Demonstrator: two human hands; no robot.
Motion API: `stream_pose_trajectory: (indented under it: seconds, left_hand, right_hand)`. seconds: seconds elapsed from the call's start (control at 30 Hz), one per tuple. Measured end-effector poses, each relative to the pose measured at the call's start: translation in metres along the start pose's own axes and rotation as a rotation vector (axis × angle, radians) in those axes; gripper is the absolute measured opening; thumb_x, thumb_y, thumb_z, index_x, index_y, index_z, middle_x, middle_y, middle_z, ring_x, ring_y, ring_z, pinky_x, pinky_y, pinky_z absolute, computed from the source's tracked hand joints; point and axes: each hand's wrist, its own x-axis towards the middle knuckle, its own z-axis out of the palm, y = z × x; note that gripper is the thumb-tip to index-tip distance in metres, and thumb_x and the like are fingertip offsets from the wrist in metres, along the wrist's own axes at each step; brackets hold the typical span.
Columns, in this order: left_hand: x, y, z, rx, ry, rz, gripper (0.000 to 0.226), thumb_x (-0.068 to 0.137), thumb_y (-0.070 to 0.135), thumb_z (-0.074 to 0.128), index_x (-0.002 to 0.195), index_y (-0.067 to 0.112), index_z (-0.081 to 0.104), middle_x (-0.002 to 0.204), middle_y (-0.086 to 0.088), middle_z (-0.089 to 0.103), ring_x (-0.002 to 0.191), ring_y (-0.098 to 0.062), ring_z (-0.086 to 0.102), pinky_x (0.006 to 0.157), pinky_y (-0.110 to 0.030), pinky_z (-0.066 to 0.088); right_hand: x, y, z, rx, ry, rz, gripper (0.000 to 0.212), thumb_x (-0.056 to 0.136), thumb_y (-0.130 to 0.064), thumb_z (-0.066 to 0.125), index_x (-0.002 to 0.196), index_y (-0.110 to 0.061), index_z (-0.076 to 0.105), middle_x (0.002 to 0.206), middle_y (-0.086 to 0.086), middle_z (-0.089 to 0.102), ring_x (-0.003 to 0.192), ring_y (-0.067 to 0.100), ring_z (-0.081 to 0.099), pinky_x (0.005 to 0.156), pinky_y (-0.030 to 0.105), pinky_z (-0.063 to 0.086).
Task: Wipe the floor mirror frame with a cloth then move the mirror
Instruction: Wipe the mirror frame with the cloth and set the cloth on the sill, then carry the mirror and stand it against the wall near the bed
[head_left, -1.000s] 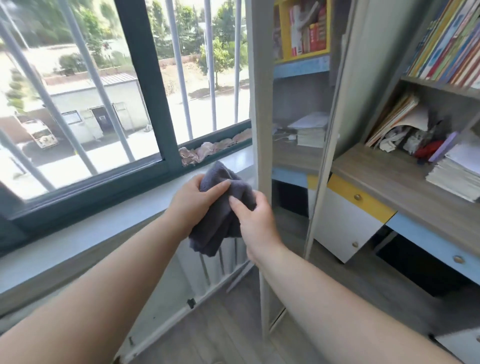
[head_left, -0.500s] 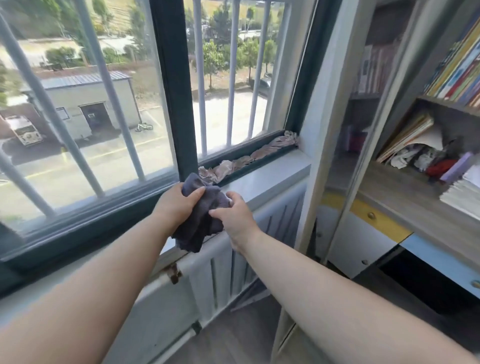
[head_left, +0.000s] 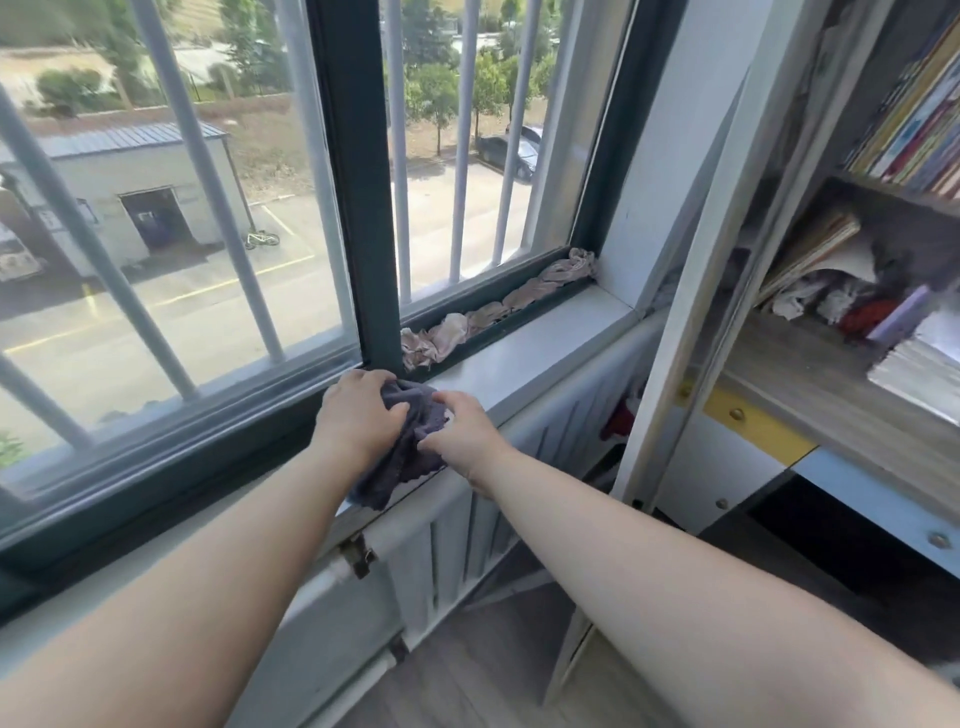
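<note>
A crumpled dark grey cloth (head_left: 402, 457) is held in both hands and rests on the front edge of the white window sill (head_left: 540, 348). My left hand (head_left: 358, 415) grips its top and left side. Pinching its right side is my right hand (head_left: 462, 436). The floor mirror stands to the right, and its pale frame (head_left: 691, 312) leans up past the end of the sill. Neither hand touches the mirror.
A barred window with a dark frame (head_left: 358, 208) fills the left. A pinkish rag (head_left: 483, 317) lies in the window track. A white radiator (head_left: 457, 535) sits below the sill. A desk and bookshelf (head_left: 841, 384) with books and a yellow drawer stand at the right.
Both hands have carried the cloth away from the mirror frame, left and down onto the window sill. The view has turned toward the window.
</note>
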Motion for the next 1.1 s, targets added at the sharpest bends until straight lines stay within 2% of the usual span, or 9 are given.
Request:
stream_pose_trajectory:
  seconds: [0.13, 0.23, 0.4, 0.6, 0.73, 0.87, 0.93, 1.03, 1.1]
  left_hand:
    - [0.002, 0.025, -0.004, -0.075, 0.021, 0.126, 0.042, 0.089, 0.023, 0.061, 0.13, 0.015, 0.061, 0.135, -0.01, 0.059, 0.126, -0.028, 0.052, 0.107, -0.038, 0.041]
    - [0.002, 0.05, -0.007, -0.121, 0.01, 0.225, 0.036, 0.092, 0.02, 0.06, 0.127, 0.015, 0.064, 0.133, -0.005, 0.062, 0.12, -0.023, 0.058, 0.101, -0.037, 0.045]
    - [0.003, 0.092, -0.004, -0.132, -0.048, 0.375, 0.031, 0.091, 0.015, 0.054, 0.116, 0.023, 0.069, 0.121, 0.0, 0.067, 0.11, -0.02, 0.062, 0.091, -0.033, 0.05]
    - [-0.009, 0.147, 0.006, -0.317, -0.158, 0.479, 0.038, 0.09, -0.002, 0.049, 0.117, 0.017, 0.067, 0.111, 0.003, 0.069, 0.097, -0.011, 0.065, 0.082, -0.018, 0.047]
    - [-0.011, 0.172, 0.011, -0.555, -0.178, 0.481, 0.02, 0.099, 0.021, 0.053, 0.114, 0.026, 0.065, 0.113, 0.001, 0.069, 0.105, -0.016, 0.064, 0.099, -0.042, 0.05]
    - [-0.025, 0.198, 0.007, -0.841, -0.205, 0.474, 0.043, 0.102, 0.047, 0.036, 0.124, 0.019, 0.06, 0.109, -0.003, 0.067, 0.106, -0.02, 0.063, 0.101, -0.042, 0.047]
    - [-0.035, 0.208, 0.0, -0.97, -0.222, 0.514, 0.056, 0.099, 0.056, 0.034, 0.13, 0.017, 0.057, 0.108, -0.007, 0.065, 0.111, -0.024, 0.061, 0.102, -0.037, 0.044]
    - [-0.05, 0.217, -0.01, -1.068, -0.227, 0.618, 0.063, 0.09, 0.066, 0.035, 0.129, 0.021, 0.057, 0.122, 0.01, 0.065, 0.117, -0.005, 0.058, 0.106, -0.037, 0.042]
    - [-0.056, 0.22, -0.014, -1.101, -0.235, 0.668, 0.068, 0.085, 0.068, 0.043, 0.139, 0.027, 0.049, 0.133, 0.014, 0.06, 0.126, -0.002, 0.053, 0.109, -0.041, 0.04]
  right_hand:
    - [-0.009, -0.012, -0.02, -0.12, 0.171, -0.123, 0.04, 0.084, 0.0, 0.056, 0.123, -0.005, 0.058, 0.133, 0.013, 0.05, 0.123, 0.025, 0.051, 0.096, 0.022, 0.041]
    - [-0.021, -0.017, -0.032, -0.136, 0.264, -0.261, 0.035, 0.082, 0.002, 0.052, 0.114, -0.008, 0.062, 0.123, 0.01, 0.053, 0.116, 0.021, 0.052, 0.103, 0.032, 0.044]
    - [-0.051, -0.014, -0.063, -0.2, 0.404, -0.424, 0.042, 0.076, 0.01, 0.047, 0.108, -0.01, 0.066, 0.11, 0.004, 0.059, 0.098, 0.012, 0.052, 0.082, 0.014, 0.042]
    - [-0.092, -0.007, -0.109, -0.213, 0.468, -0.5, 0.049, 0.077, 0.011, 0.046, 0.115, -0.011, 0.067, 0.126, 0.003, 0.062, 0.116, 0.013, 0.057, 0.097, 0.025, 0.049]
    - [-0.122, -0.005, -0.128, -0.145, 0.529, -0.539, 0.043, 0.073, 0.012, 0.043, 0.095, -0.006, 0.074, 0.107, 0.006, 0.072, 0.095, 0.008, 0.068, 0.088, 0.016, 0.053]
    - [-0.139, -0.004, -0.156, 0.009, 0.736, -0.491, 0.036, 0.072, 0.006, 0.042, 0.069, -0.013, 0.073, 0.064, 0.002, 0.068, 0.063, 0.017, 0.068, 0.067, 0.037, 0.06]
    - [-0.132, -0.001, -0.18, 0.117, 0.866, -0.387, 0.044, 0.077, 0.01, 0.043, 0.061, -0.023, 0.068, 0.061, 0.001, 0.065, 0.061, 0.016, 0.063, 0.067, 0.041, 0.057]
    - [-0.113, 0.001, -0.215, 0.161, 1.009, -0.304, 0.043, 0.08, -0.003, 0.048, 0.06, -0.037, 0.066, 0.067, -0.003, 0.065, 0.072, 0.028, 0.066, 0.071, 0.043, 0.057]
    - [-0.099, 0.0, -0.234, 0.126, 1.006, -0.251, 0.032, 0.084, -0.006, 0.052, 0.07, -0.031, 0.067, 0.074, -0.004, 0.065, 0.077, 0.023, 0.063, 0.07, 0.03, 0.053]
